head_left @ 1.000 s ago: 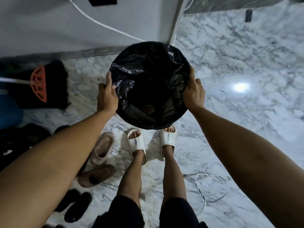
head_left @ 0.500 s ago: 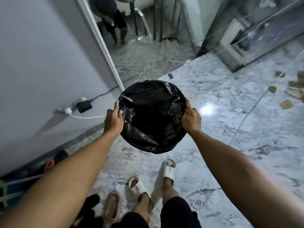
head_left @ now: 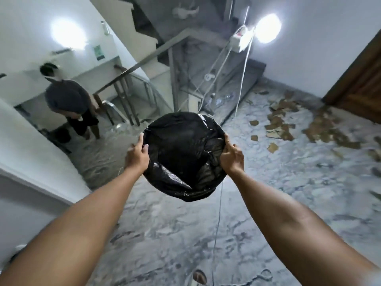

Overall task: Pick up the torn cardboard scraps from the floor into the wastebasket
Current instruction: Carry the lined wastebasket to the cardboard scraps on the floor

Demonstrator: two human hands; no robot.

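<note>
My left hand and right hand each grip one side of the wastebasket, fingers curled over its rim, holding it up off the floor in front of me. It is round and lined with a crinkled, glossy black bag. No writing on it can be read; a green sign on the far wall is too blurred to read. Torn brown cardboard scraps lie scattered well apart to the right, on the white grey-veined marble floor, near a wooden door. A staircase rises behind, where another person stands.
</note>
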